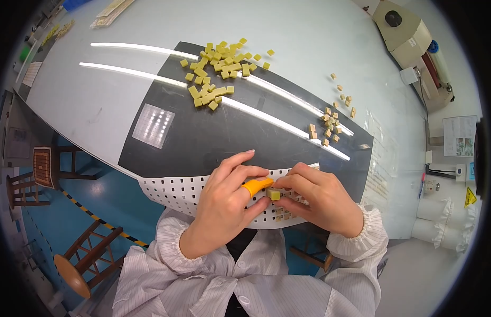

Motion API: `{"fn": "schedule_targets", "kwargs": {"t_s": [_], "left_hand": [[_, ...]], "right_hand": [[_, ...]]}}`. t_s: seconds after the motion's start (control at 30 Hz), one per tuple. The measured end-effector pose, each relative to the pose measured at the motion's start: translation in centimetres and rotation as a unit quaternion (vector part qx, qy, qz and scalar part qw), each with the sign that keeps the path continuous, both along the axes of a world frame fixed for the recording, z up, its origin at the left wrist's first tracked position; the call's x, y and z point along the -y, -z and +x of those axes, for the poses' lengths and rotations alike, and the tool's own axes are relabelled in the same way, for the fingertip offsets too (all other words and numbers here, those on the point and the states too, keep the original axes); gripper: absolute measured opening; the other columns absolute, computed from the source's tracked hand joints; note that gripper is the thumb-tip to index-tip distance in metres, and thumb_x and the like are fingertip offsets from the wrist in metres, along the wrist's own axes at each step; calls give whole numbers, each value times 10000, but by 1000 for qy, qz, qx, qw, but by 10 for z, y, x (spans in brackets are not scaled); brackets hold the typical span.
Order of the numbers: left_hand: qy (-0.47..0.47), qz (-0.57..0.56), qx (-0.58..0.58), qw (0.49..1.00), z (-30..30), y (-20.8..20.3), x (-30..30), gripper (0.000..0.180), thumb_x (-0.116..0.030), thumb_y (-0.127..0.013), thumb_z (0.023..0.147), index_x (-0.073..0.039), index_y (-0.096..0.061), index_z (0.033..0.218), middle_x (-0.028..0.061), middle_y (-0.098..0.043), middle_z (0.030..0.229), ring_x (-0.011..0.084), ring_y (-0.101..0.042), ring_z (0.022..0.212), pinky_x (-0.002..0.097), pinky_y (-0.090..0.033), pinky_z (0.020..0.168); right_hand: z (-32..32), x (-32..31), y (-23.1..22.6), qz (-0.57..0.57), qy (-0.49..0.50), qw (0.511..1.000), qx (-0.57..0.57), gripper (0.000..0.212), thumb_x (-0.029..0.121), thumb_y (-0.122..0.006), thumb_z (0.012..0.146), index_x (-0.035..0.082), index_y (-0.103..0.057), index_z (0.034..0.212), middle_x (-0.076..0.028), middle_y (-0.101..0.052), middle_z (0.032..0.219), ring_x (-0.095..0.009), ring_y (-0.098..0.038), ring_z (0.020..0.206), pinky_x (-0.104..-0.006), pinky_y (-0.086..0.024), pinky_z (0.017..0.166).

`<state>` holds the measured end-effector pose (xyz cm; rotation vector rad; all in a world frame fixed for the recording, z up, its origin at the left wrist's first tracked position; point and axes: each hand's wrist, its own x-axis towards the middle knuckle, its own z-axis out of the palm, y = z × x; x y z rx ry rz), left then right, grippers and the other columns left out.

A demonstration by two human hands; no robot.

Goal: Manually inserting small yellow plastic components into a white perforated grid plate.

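A yellow-green cube (273, 195) sits between the fingertips of both hands. My left hand (224, 198) pinches it with the thumb and a finger that wears an orange finger cot (256, 186); its other fingers stretch forward. From the right, my right hand (322, 198) closes its thumb and index finger around the same cube. Below both hands lies a white sheet with rows of square holes (174, 189), curving over the table's near edge. By the right thumb, several holes seem to hold small tan pieces (281, 215), partly covered by the hand.
A black mat (203, 137) covers part of the pale table (319, 31). Several yellow-green cubes (219, 66) are heaped at its far side. Several tan-sided cubes (330, 122) lie to the right. A beige machine (409, 39) stands far right; wooden stools (73, 277) stand at left.
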<state>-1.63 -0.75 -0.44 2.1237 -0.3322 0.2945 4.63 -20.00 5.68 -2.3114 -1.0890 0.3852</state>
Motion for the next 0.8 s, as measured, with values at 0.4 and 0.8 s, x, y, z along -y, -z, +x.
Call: {"fn": "schedule_targets", "kwargs": {"t_s": [0.4, 0.8], "left_hand": [[15, -76, -27, 997, 0, -4, -4, 334, -114, -856, 647, -52, -748, 958, 41, -681, 1067, 324, -548, 1196, 421, -495, 931], [14, -67, -30, 997, 1, -6, -2, 327, -110, -862, 634, -70, -762, 943, 44, -685, 1047, 320, -553, 1185, 416, -492, 928]], "right_hand": [[0, 20, 2, 26, 22, 999, -18, 222, 13, -781, 761, 54, -657, 940, -61, -622, 894, -182, -657, 743, -268, -550, 611], [-7, 16, 3, 38, -13, 999, 31, 250, 19, -767, 747, 75, -652, 962, -52, -613, 889, -203, -644, 722, -295, -528, 588]]}}
